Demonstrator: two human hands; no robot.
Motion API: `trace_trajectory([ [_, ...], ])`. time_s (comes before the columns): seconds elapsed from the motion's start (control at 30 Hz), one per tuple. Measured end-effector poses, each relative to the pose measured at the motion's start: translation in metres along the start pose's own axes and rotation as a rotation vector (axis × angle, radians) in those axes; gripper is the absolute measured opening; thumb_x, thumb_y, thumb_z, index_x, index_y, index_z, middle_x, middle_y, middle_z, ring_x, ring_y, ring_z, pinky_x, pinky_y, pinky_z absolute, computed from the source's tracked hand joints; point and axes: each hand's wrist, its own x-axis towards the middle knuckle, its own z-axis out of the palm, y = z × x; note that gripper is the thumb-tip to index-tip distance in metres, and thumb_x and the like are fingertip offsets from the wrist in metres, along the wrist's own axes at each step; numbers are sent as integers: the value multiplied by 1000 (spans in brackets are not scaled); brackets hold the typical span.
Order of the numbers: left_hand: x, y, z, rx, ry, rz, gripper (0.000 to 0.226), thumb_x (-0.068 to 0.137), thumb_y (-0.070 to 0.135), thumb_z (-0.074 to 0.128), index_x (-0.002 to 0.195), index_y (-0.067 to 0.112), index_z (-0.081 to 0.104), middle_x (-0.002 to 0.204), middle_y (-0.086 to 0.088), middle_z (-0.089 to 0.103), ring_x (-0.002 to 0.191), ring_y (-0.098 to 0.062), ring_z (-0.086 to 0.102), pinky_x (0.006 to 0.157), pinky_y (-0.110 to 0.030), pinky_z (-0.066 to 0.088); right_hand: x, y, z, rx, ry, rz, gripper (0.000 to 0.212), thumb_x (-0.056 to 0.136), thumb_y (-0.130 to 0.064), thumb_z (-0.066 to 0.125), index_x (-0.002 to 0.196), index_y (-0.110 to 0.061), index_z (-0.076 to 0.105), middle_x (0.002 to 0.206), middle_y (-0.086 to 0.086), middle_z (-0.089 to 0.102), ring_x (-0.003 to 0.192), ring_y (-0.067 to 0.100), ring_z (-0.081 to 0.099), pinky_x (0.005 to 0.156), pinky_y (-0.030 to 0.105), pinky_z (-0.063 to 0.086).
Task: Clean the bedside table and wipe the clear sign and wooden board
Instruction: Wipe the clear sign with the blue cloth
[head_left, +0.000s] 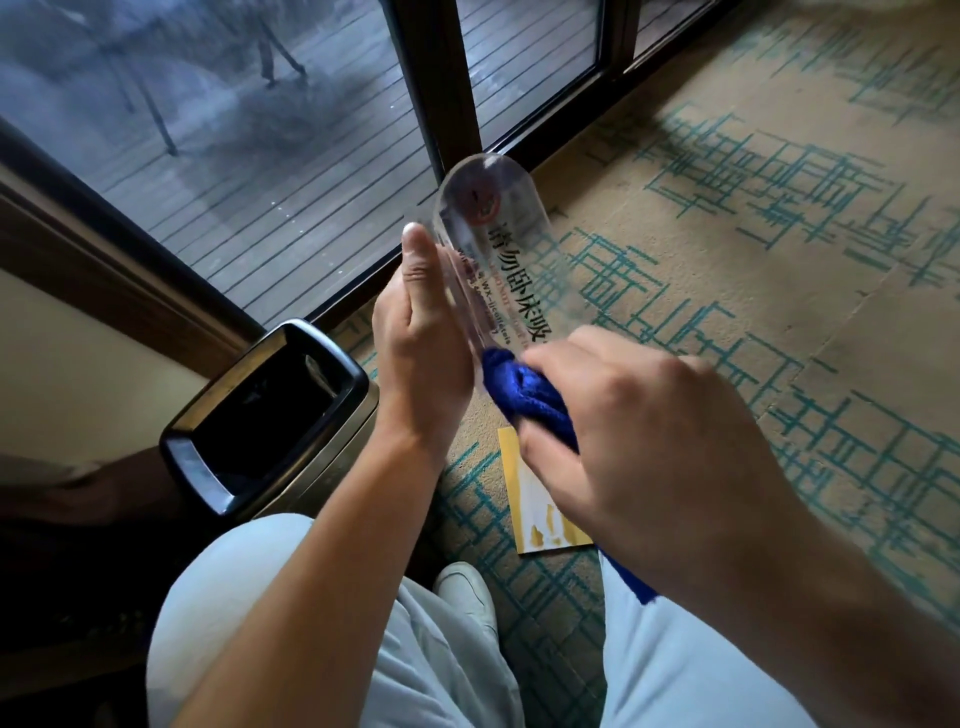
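Nearest the camera: the person's pale trousers and one white shoe, seated or crouched over patterned carpet.

Far left, a dark-rimmed waste bin stands on the floor by the wall, just beside the left forearm. Behind it, a glass door looks onto decking.

Left hand grasps the clear sign along its left edge, thumb straight up the edge, fingers hidden behind the panel. The sign is held in the air above the carpet, tilted away, rounded end farthest from the camera, printed text facing up.

Right hand is clenched round a bunched blue cloth, pressing it on the sign's near end. The hand is motion-blurred, so likely mid-stroke.

Below the hands, a yellowish flat piece lies on the carpet, partly hidden. It may be the wooden board, but I cannot tell. The bedside surface is not in view.

Step in hand, by my judgement: wiping the sign. To do it well:
- keep the left grip on the edge only, so no fresh prints land on the face
- run long strokes from the near end up to the rounded end
- flip it and do the back
- clear plastic probably scratches, so use light pressure
- the grip looks slim, so the sign could slip.
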Motion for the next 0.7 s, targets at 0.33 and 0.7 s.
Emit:
trace_trajectory([
  [0.33, 12, 3, -8, -219, -168, -226, 62, 103, 55, 29, 100, 13, 75, 93, -12, 74, 80, -28, 71, 77, -48, 59, -5, 47, 23, 774, 16, 339, 19, 76, -33, 64, 92, -30, 74, 80, -11, 74, 71, 3, 67, 66, 19, 48],
  [0.7, -16, 15, 0, -204, -631, -373, 59, 110, 40, 23, 93, -2, 61, 61, -11, 64, 43, -20, 59, 44, -25, 49, 48, 75, -1, 840, 91, 246, 8, 91, -41, 70, 89, -35, 74, 75, -13, 72, 69, 0, 63, 65, 15, 50],
])
